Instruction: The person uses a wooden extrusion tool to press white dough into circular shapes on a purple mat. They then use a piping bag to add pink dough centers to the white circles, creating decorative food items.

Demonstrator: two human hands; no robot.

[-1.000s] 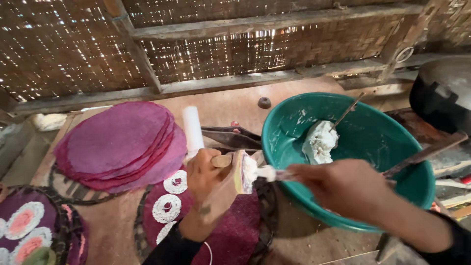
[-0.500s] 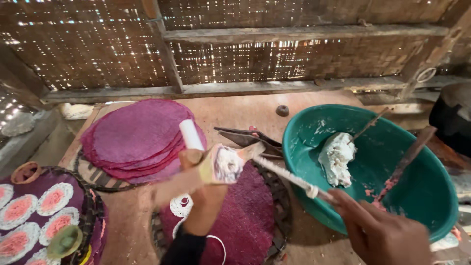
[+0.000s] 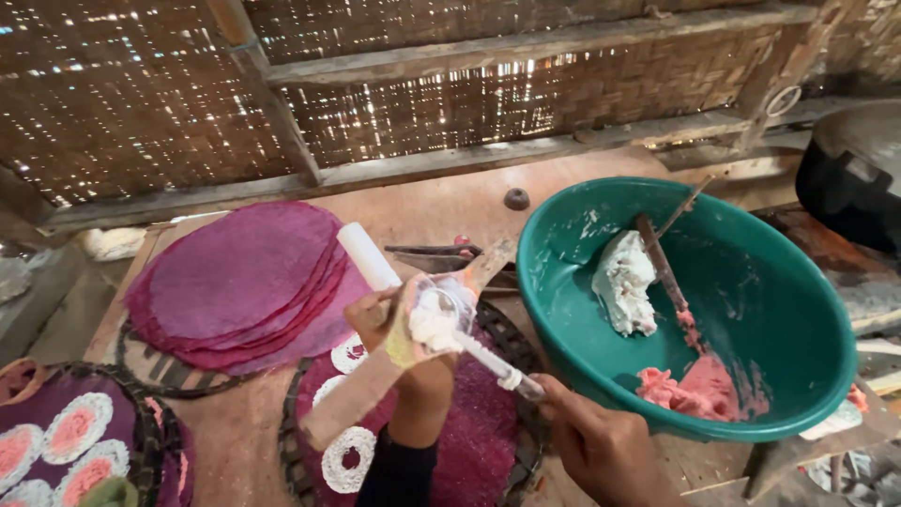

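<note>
My left hand [image 3: 380, 319] grips a wooden paddle-shaped mould [image 3: 404, 352] with a round ring holding white dough [image 3: 434, 324]. A white roller stick [image 3: 368, 255] pokes up behind that hand. My right hand [image 3: 601, 446] holds a thin white-smeared stick [image 3: 493, 361] whose tip presses into the dough in the ring. Below both hands lies a dark purple round sheet [image 3: 469, 441] on a woven tray, with white ring shapes [image 3: 345, 460] on it.
A green basin [image 3: 798, 310] at right holds a white dough lump [image 3: 624, 282], pink dough [image 3: 699, 387] and sticks. A stack of purple round sheets [image 3: 239, 282] lies at left. Another tray of ringed pieces [image 3: 66, 441] sits at bottom left. A woven wall [image 3: 141, 103] runs behind.
My right hand has drawn back from the basin toward me, bringing the stick to the ring. White dough now fills the ring, and the view has shifted left.
</note>
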